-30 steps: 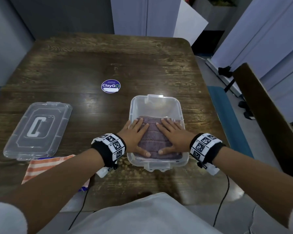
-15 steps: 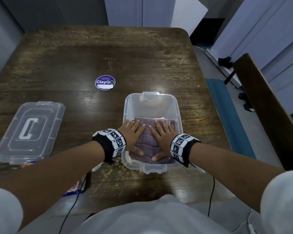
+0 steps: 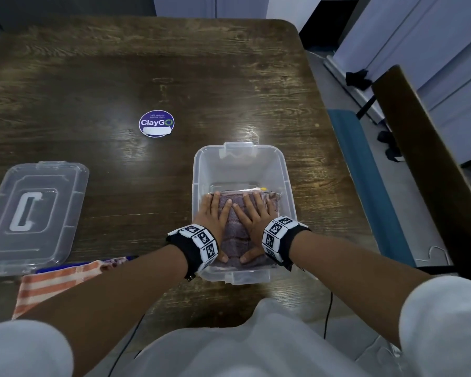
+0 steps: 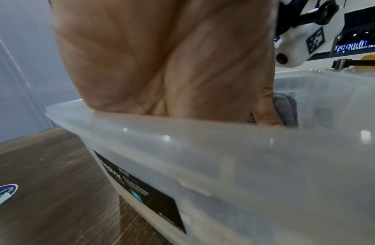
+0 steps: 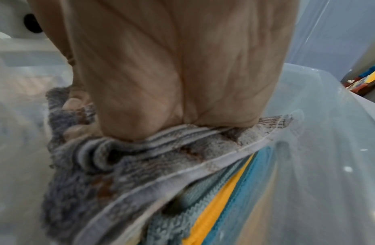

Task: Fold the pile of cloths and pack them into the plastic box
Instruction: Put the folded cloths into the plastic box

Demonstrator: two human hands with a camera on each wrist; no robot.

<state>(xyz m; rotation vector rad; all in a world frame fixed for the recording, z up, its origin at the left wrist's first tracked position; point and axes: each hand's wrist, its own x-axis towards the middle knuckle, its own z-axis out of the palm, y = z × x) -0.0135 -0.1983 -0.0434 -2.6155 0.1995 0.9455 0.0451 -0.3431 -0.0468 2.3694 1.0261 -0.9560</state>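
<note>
we look down on a dark wooden table point(image 3: 120, 63) that fills most of the head view. on its near right part stands the clear plastic box point(image 3: 239, 164), open at the top, its long side running away from us. well to the left of the box the clear lid point(image 3: 33, 213) lies flat on the table. an orange and white striped cloth point(image 3: 55, 284) lies at the lid's near edge, partly hidden by the left forearm; we cannot tell whether it reaches under the lid. in the near half of the box lies a folded grey-purple cloth point(image 3: 235, 235), and the right wrist view shows a teal and yellow cloth point(image 5: 253, 167) stacked under it, close against the box wall. the left hand point(image 3: 214, 216) and the right hand point(image 3: 253, 216) lie flat on the folded cloth, side by side, fingers straight and spread, thumbs toward each other, pressing down and grasping nothing. each wrist carries a black wristband point(image 3: 199, 240) with white marker tiles. beyond the box and to its left, apart from it, a round purple sticker point(image 3: 156, 123) reading claygo sits on the table.
</note>
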